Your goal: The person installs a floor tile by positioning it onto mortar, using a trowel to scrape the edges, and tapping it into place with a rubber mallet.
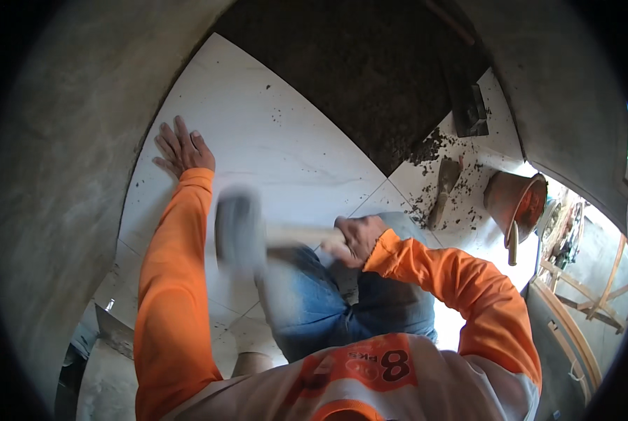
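Note:
My left hand (183, 147) lies flat, fingers spread, on a large white floor tile (279, 133) near its left edge by the wall. My right hand (359, 238) is wrapped round the pale handle of a mallet (238, 228). Its thick grey head is smeared by motion and shows over the tile, to the right of my left forearm. Whether the head touches the tile, I cannot tell. Dark crumbs dot the tile's surface. Beyond its far right edge spreads a dark, rough bed of mortar or soil (356, 77).
At the right, a flat trowel (471, 112) and a narrower trowel (446, 184) lie on crumb-strewn tiles. A reddish-brown bucket (507, 200) is beside them. Grey walls (61, 175) rise on both sides. Wooden pieces (601, 302) are at the far right.

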The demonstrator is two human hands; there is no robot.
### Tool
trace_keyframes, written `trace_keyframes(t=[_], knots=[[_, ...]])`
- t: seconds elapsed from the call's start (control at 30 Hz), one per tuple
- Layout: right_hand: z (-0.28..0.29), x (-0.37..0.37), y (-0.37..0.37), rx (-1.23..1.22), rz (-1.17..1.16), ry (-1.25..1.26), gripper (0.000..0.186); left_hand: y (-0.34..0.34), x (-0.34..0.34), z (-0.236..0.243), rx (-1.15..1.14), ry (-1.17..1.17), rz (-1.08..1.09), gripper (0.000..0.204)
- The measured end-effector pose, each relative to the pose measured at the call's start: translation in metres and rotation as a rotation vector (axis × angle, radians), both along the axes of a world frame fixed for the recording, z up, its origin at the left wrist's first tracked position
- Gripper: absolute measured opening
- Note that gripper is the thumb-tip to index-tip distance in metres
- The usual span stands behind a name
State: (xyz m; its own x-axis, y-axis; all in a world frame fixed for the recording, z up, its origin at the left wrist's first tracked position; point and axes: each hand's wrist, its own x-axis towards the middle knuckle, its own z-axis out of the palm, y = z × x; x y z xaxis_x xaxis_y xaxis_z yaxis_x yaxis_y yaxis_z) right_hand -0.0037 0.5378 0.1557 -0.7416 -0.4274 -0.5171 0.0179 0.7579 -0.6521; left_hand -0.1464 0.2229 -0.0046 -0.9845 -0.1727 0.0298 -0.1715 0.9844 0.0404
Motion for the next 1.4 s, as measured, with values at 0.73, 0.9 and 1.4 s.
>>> trace_keyframes(t=[0.73,0.9,1.4], knots=[[-0.014,-0.052,-0.037,0.101,-0.297,-0.158,0.061,-0.031,0.056,-0.029,-0.004,0.191,0.54,0.051],[-0.069,-0.037,0.001,0.077,-0.228,-0.26,0.068,0.031,0.144,-0.022,0.141,-0.015,0.887,0.069],[0.016,0.025,-0.028,-0.74,-0.941,0.019,0.037,0.279,0.129,0.024,0.331,-0.123,-1.099,0.034]])
